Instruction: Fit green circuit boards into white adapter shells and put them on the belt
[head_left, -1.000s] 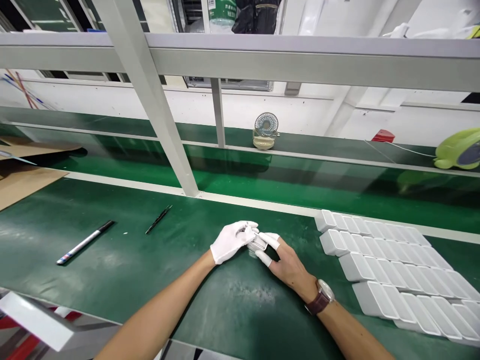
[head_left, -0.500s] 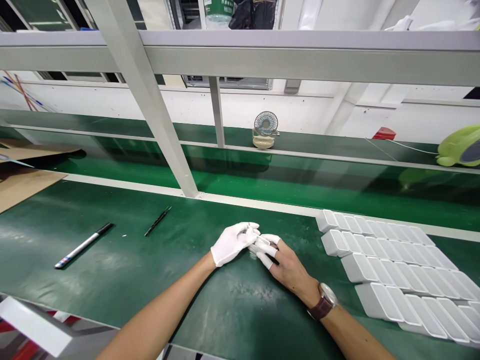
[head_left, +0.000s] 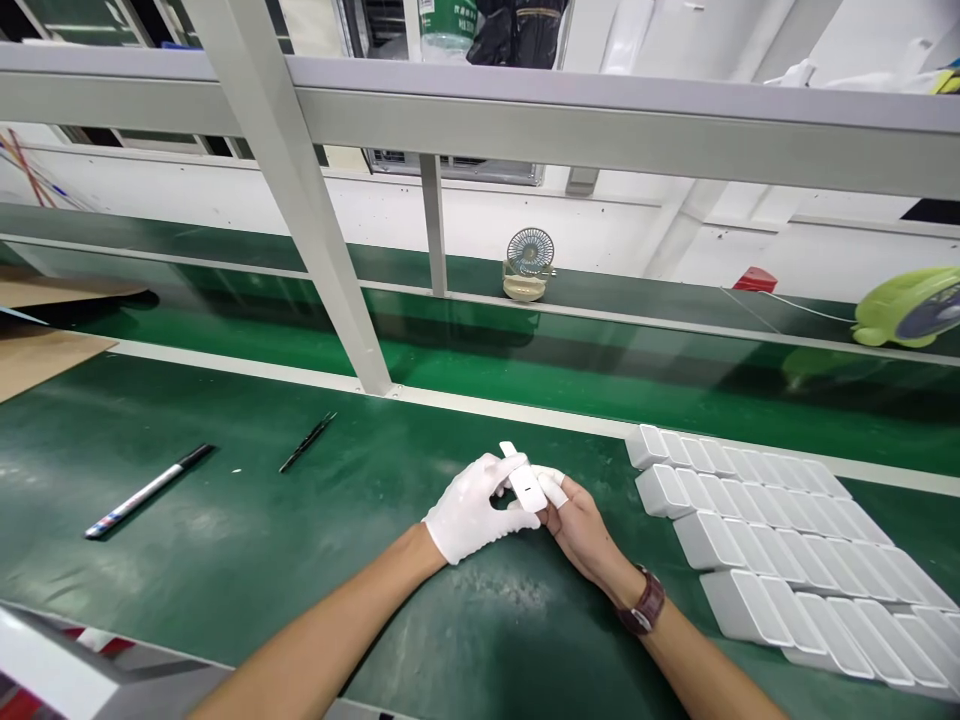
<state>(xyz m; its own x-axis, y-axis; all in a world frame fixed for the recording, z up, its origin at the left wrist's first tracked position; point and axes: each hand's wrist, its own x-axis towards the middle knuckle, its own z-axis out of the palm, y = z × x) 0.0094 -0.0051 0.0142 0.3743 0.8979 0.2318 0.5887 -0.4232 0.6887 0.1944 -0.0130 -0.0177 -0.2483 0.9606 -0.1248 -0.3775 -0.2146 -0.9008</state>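
My left hand (head_left: 469, 508) wears a white glove and my right hand (head_left: 574, 520) has white finger cots and a wristwatch. Both hands close around a small white oblong part (head_left: 523, 482), held tilted just above the green bench mat (head_left: 247, 540). The part's upper end sticks out above my fingers. To the right lie rows of several identical white parts (head_left: 757, 520), packed side by side.
A marker pen (head_left: 148, 490) and black tweezers (head_left: 307, 441) lie on the mat at the left. A slanted grey frame post (head_left: 300, 210) rises behind. A small fan (head_left: 529, 262) and a lime-green object (head_left: 904, 308) stand on the far shelf. Cardboard (head_left: 37, 350) lies far left.
The white part was low between my fingertips and is now raised and turned up on end, with both hands drawn a little closer to me.
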